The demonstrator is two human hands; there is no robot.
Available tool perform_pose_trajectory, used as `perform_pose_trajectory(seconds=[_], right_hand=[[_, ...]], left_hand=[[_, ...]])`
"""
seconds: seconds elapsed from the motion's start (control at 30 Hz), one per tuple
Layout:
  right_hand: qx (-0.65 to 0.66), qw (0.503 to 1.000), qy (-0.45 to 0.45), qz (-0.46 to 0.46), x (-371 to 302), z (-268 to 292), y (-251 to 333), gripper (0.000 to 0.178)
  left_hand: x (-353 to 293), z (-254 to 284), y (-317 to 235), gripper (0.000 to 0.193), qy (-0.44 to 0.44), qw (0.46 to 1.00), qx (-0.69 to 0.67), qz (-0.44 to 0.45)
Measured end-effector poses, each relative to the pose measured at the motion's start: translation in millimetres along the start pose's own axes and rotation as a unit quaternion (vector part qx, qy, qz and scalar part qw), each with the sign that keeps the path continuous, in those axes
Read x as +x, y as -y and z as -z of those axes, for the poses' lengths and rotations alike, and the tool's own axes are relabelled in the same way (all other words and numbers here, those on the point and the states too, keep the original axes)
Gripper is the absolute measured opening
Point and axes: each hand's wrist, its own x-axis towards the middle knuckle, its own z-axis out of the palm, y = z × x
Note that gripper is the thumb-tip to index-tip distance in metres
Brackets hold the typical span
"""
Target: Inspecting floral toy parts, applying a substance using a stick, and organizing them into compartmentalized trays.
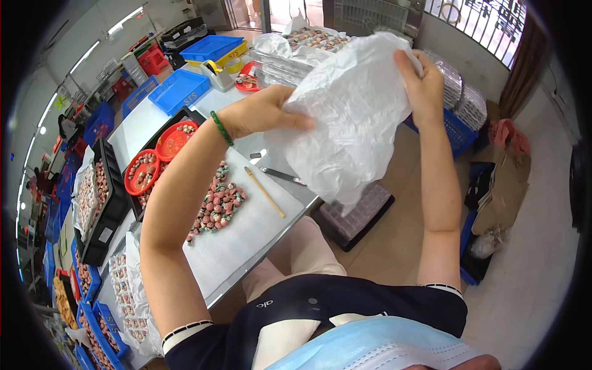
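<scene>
A crumpled, thin white sheet point(351, 117), paper or plastic, is held up in front of me between both hands. My left hand point(262, 114), with a green beaded bracelet at its wrist, grips the left edge, thumb in front and fingers hidden behind. At the upper right corner my right hand point(424, 86) pinches the sheet. Beneath it, past the table's edge, a clear compartment tray point(361, 213) sits in a dark crate. On the table lies a pile of small pink-and-green strawberry-shaped pieces point(217, 206), beside a thin yellow stick point(265, 192) and a dark, slim tool point(282, 176).
Red round trays point(140, 172) of small pieces stand left of the pile. A black crate point(105, 216) and blue crates point(179, 91) line the table. Foil-like stacked trays point(472, 108) and a cardboard box point(509, 185) are on the right.
</scene>
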Motion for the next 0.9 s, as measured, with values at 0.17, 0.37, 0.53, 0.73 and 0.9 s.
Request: perform_pose_trajectory(seconds=[0.17,0.37,0.53,0.73,0.9], right_hand=[[-0.192,0.973,-0.023,0.126,62,19,7,0.033],[-0.151,0.973,0.054,0.165,117,-42,1,0.025],[-0.162,0.9,0.155,0.375,156,-33,-65,0.046],[-0.256,0.895,0.361,-0.054,169,54,-143,0.047],[0.067,0.972,0.162,-0.154,194,42,-181,0.03]], left_hand=[[38,35,-10,0.042,-0.125,0.984,0.085,0.098],[124,80,-33,0.058,-0.258,0.957,0.091,-0.093],[163,128,-27,0.021,-0.333,0.935,-0.023,-0.12],[200,180,-5,0.026,-0.462,0.883,0.001,-0.079],[214,235,38,0.024,-0.512,0.859,0.018,0.001]])
